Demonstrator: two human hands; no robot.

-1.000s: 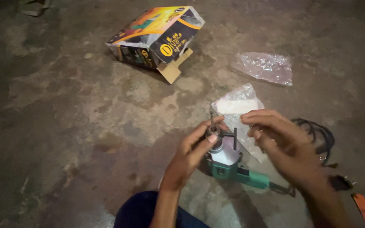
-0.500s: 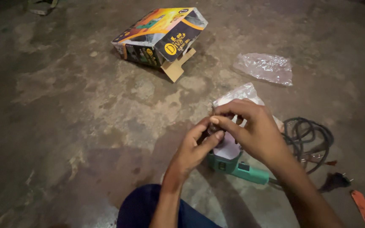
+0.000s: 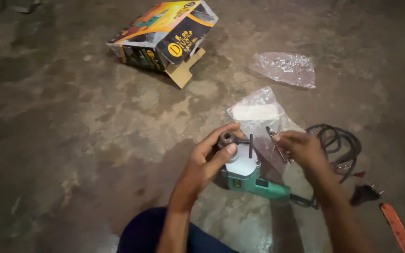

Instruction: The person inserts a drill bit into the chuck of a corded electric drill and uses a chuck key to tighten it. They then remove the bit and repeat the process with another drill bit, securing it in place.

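Left hand (image 3: 207,161) grips the green drill (image 3: 249,175), chuck pointing up-left.

My left hand (image 3: 207,161) and right hand (image 3: 303,149) were bare, forearms unsleeved; dark blue trousers covered my knee (image 3: 151,232) at six o'clock.

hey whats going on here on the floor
A person sits on a concrete floor with a green electric drill. The left hand grips the drill's chuck, where a dark chuck key sticks out. The right hand pinches a thin metal bit just beside it. An opened cardboard box, two clear plastic bags and the coiled cord lie around.
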